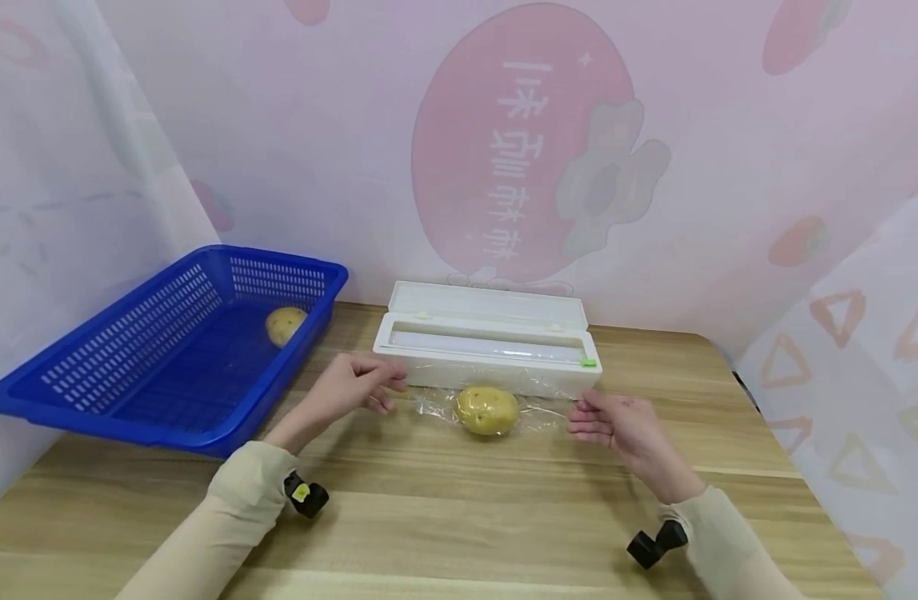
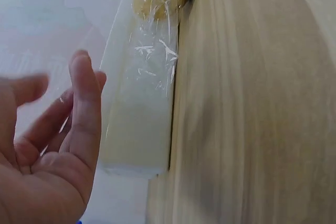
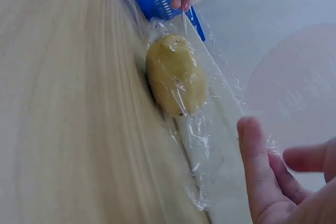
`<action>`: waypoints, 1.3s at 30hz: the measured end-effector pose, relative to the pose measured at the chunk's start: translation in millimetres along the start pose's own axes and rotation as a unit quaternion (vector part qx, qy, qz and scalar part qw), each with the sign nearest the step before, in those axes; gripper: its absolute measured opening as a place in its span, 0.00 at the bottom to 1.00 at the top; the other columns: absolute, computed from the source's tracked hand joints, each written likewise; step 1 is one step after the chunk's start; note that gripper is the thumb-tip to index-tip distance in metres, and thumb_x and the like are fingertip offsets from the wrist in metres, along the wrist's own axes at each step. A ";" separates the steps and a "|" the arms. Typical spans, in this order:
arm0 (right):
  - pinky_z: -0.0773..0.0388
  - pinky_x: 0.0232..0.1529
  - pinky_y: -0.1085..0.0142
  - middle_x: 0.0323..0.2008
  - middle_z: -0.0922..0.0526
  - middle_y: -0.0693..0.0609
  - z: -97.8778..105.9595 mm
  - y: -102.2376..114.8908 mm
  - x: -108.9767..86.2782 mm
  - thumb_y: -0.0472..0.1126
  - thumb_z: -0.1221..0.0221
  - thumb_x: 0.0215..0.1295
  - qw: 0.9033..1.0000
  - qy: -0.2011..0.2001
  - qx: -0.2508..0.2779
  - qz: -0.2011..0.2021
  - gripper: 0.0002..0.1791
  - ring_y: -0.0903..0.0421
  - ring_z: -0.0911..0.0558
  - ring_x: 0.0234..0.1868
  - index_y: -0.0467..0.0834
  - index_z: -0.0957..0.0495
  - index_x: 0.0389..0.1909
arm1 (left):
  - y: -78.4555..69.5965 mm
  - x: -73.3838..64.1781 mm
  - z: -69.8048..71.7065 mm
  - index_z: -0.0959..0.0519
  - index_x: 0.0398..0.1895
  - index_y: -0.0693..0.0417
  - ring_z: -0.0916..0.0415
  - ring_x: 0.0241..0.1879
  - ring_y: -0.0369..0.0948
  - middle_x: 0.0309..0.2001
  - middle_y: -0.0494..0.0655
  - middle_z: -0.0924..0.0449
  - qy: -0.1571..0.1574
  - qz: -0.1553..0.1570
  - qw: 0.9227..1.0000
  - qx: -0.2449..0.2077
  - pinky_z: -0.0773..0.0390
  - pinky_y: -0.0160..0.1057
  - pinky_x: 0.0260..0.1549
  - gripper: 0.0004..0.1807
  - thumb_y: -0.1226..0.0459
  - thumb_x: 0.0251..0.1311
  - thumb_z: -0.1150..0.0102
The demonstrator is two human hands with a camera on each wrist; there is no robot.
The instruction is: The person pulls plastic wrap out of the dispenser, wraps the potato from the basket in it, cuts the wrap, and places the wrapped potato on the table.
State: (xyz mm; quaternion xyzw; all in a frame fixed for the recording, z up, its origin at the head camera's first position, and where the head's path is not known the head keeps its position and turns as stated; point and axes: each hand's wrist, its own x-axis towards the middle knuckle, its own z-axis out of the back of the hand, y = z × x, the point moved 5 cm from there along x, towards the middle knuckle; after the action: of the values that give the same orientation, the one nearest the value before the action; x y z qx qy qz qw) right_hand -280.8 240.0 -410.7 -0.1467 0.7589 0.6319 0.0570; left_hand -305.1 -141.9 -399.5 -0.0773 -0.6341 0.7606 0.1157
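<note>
A potato [image 1: 487,412] lies on the wooden table, covered by clear plastic film [image 1: 537,414] that spreads out crinkled on both sides. Right behind it stands a long white cling film box [image 1: 428,375], its lid [image 1: 489,304] raised, with a roll inside. My left hand [image 1: 353,383] hovers by the box's left end, near the film, its thumb apart from loosely bent fingers. At the film's other end is my right hand [image 1: 624,429], thumb and fingers likewise spread apart in the right wrist view. Neither hand visibly grips anything.
A blue plastic basket [image 1: 173,433] stands at the left, with another potato [image 1: 285,326] in it. A small green slider [image 1: 588,362] sits on the box's right end. Printed cloth [image 1: 338,150] hangs behind the table and at both sides.
</note>
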 end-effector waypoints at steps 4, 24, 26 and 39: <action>0.19 0.43 0.59 0.36 0.15 0.37 4.2 -6.1 0.4 0.30 0.43 0.70 1.000 -0.009 0.022 -0.013 0.14 0.49 0.14 0.36 0.23 0.25 0.49 | 4.8 0.1 1.4 0.22 0.49 0.77 0.16 0.28 0.46 0.41 0.66 0.17 -0.034 0.052 0.997 -0.046 0.17 0.42 0.30 0.24 0.58 0.73 0.47; 0.20 0.44 0.64 0.37 0.15 0.42 12.3 -1.7 -1.1 0.27 0.44 0.68 0.997 0.061 0.035 -0.034 0.07 0.53 0.16 0.36 0.31 0.18 0.41 | 9.7 -7.6 -3.3 0.22 0.49 0.78 0.17 0.26 0.40 0.38 0.63 0.16 -0.057 0.101 0.990 -0.083 0.17 0.38 0.29 0.21 0.63 0.65 0.37; 0.19 0.43 0.63 0.37 0.15 0.42 11.6 -1.6 -3.8 0.27 0.43 0.68 0.997 0.073 0.017 -0.035 0.08 0.53 0.15 0.37 0.31 0.19 0.43 | 9.6 -9.7 -4.2 0.22 0.49 0.79 0.16 0.27 0.42 0.37 0.62 0.16 -0.055 0.103 0.990 -0.084 0.17 0.39 0.30 0.21 0.63 0.66 0.38; 0.17 0.32 0.61 0.30 0.15 0.35 4.1 -7.5 6.6 0.26 0.35 0.58 0.975 0.023 -0.219 0.015 0.16 0.53 0.16 0.26 0.21 0.22 0.45 | 21.5 -7.4 -5.8 0.16 0.42 0.71 0.16 0.26 0.43 0.35 0.64 0.16 -0.057 0.143 0.988 -0.034 0.17 0.41 0.32 0.13 0.70 0.56 0.29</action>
State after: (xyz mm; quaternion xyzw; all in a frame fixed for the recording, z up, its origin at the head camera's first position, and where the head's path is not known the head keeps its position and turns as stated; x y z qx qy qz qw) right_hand -285.3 241.8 -420.4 -0.1584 0.6051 0.7803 -0.0034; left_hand -298.1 -142.1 -421.9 -0.1271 -0.6474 0.7508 -0.0330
